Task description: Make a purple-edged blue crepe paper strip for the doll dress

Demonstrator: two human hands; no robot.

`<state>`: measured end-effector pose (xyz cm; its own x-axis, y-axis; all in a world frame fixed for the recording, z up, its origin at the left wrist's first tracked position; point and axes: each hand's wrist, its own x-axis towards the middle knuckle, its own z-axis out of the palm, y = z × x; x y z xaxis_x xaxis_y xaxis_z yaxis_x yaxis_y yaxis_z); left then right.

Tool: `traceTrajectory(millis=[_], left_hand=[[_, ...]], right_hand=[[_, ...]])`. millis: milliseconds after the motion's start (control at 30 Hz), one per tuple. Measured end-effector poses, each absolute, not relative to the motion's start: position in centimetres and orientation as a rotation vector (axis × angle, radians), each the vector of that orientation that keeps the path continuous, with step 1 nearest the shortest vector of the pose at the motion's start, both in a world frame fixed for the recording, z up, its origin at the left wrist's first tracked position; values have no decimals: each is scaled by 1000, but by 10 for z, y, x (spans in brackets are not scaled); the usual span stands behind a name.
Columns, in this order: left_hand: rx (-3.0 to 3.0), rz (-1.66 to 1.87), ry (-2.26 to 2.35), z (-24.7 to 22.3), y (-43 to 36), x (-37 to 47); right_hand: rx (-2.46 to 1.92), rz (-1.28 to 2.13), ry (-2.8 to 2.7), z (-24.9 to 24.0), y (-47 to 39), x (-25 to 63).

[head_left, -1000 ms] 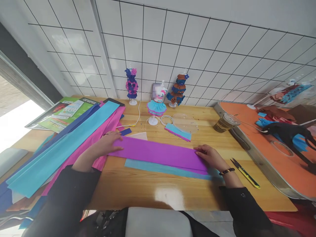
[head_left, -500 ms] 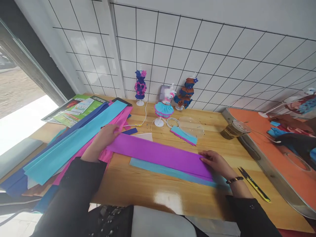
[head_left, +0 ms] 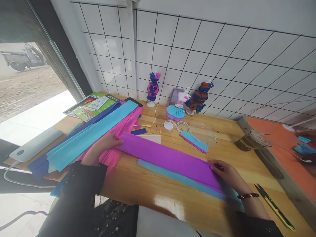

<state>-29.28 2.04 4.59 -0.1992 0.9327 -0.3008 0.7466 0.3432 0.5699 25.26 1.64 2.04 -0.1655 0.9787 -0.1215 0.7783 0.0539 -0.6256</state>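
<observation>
A long, folded strip of purple crepe paper (head_left: 165, 156) stretches between my hands above the wooden table (head_left: 138, 194). My left hand (head_left: 106, 144) pinches its left end, beside the pile of strips. At the other end, my right hand (head_left: 228, 172) grips the upper corner between thumb and fingers. Partly covered by the purple strip, a light blue strip (head_left: 172, 177) lies along its lower edge. Under and beside my left forearm are turquoise strips (head_left: 91, 135) and pink crepe paper (head_left: 112, 161).
Yellow-handled thread snips (head_left: 275, 207) lie at the right, near a lidded drink cup (head_left: 253, 141). Dressed figures on stands, among them a turquoise-skirted one (head_left: 175, 113), line the tiled wall. A roll of tape (head_left: 183, 126) and a small folded turquoise piece (head_left: 194, 141) lie before them.
The camera view has turned left, so the scene sits further right in the picture. Both hands keep hold of the purple strip, which stays over the light blue one.
</observation>
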Motion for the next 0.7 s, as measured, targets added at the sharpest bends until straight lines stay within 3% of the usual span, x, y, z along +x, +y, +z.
traceTrajectory(millis=[367,700], left_hand=[[1223,673,1762,63,7,-297],[1337,648,1611,75,9,-294]], right_hand=[[-1777,818,-1936,19,16,259],[-1808,798,-1669,34,14,254]])
